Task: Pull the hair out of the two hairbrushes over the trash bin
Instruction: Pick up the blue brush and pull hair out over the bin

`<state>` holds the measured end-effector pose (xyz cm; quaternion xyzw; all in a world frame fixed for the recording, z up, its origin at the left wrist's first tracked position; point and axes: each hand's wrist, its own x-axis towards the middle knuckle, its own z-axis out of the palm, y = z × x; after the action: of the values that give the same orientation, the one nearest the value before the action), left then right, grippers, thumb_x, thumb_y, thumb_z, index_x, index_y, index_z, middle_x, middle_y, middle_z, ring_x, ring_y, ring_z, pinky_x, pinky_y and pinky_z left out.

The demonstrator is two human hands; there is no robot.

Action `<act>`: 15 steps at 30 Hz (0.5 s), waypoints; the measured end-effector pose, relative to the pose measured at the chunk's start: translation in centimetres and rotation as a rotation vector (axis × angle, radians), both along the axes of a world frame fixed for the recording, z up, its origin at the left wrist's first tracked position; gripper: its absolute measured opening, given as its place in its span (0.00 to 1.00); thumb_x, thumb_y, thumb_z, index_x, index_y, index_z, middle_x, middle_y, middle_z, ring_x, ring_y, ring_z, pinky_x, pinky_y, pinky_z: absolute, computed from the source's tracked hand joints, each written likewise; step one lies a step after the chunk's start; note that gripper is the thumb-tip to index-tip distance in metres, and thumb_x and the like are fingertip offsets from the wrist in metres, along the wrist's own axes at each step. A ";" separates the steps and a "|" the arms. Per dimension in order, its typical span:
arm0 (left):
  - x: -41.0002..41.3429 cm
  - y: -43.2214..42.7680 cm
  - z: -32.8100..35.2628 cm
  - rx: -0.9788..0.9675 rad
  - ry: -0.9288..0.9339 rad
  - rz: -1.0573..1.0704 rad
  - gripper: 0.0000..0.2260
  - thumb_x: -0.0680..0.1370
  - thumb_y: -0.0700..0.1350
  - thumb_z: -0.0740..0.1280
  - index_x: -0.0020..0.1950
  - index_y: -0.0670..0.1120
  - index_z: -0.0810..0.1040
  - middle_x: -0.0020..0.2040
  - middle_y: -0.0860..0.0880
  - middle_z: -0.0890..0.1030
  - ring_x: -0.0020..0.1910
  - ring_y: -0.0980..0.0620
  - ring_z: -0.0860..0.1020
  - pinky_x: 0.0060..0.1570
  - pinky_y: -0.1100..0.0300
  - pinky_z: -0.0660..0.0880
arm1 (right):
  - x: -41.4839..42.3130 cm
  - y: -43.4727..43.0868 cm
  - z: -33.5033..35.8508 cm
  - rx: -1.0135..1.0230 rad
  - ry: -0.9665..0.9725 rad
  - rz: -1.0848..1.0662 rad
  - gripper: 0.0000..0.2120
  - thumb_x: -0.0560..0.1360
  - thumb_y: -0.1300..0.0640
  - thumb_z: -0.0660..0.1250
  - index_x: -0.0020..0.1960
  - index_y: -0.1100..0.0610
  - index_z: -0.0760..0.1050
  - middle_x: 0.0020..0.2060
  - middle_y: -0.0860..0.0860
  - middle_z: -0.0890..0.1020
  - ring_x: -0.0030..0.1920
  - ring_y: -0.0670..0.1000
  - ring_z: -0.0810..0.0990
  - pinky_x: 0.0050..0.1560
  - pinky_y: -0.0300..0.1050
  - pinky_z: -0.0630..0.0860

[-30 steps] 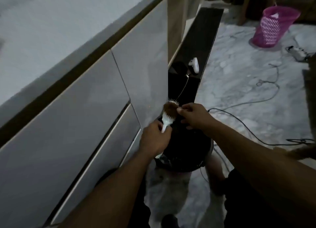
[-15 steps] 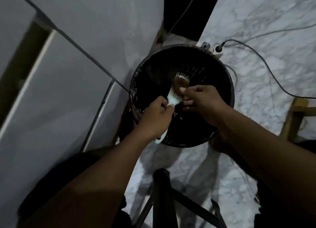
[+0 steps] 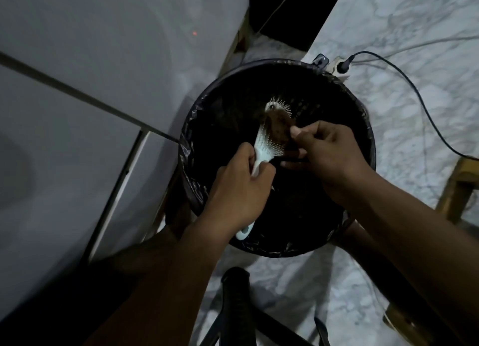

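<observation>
A white hairbrush (image 3: pixel 261 144) is held over the open black trash bin (image 3: pixel 363 127), bristles up, its head pointing away from me. My left hand (image 3: pixel 239 187) is closed around the brush handle, whose end sticks out below the fist. A brown mat of hair (image 3: pixel 278 124) lies on the bristles. My right hand (image 3: pixel 329 151) pinches the edge of that hair mat between thumb and fingers. I see only one hairbrush.
The bin has a dark liner and stands on a marble floor beside grey cabinet fronts (image 3: pixel 90 99). A power strip with a plugged black cable (image 3: pixel 342 66) lies behind the bin. A dark stand (image 3: pixel 237 306) rises at the bottom. A wooden leg (image 3: pixel 456 187) is at right.
The camera has tilted down and now looks straight into the bin. My right hand's pinch has shifted up the brush head, and the hair mat is lifted off the lower bristles.
</observation>
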<state>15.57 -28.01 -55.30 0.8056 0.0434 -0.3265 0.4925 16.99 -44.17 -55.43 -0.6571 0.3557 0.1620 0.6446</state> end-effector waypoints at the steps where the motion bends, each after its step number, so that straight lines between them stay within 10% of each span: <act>1: -0.1 -0.1 -0.1 0.020 -0.029 -0.003 0.10 0.81 0.50 0.61 0.45 0.47 0.64 0.28 0.52 0.67 0.24 0.51 0.67 0.26 0.47 0.74 | 0.0 0.0 0.1 0.050 0.009 -0.023 0.12 0.81 0.60 0.64 0.40 0.61 0.70 0.36 0.56 0.78 0.34 0.50 0.83 0.38 0.50 0.85; 8: -0.4 -0.3 -0.2 0.098 -0.162 -0.015 0.14 0.82 0.49 0.62 0.40 0.53 0.61 0.27 0.52 0.67 0.22 0.56 0.64 0.22 0.59 0.63 | 0.6 0.0 0.2 0.380 0.102 -0.247 0.12 0.82 0.54 0.60 0.57 0.62 0.75 0.47 0.58 0.84 0.39 0.55 0.86 0.38 0.53 0.84; 15: -1.0 -0.7 -0.2 0.113 -0.205 -0.093 0.11 0.81 0.49 0.62 0.42 0.51 0.63 0.27 0.52 0.67 0.21 0.56 0.65 0.21 0.64 0.61 | 0.0 0.2 -0.3 -0.035 -0.123 -0.100 0.07 0.75 0.61 0.73 0.47 0.65 0.78 0.37 0.56 0.83 0.35 0.47 0.86 0.32 0.44 0.83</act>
<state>14.60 -28.69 -55.52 0.8624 -0.0262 -0.2622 0.4323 16.99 -43.95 -55.70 -0.6583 0.3507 0.0826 0.6609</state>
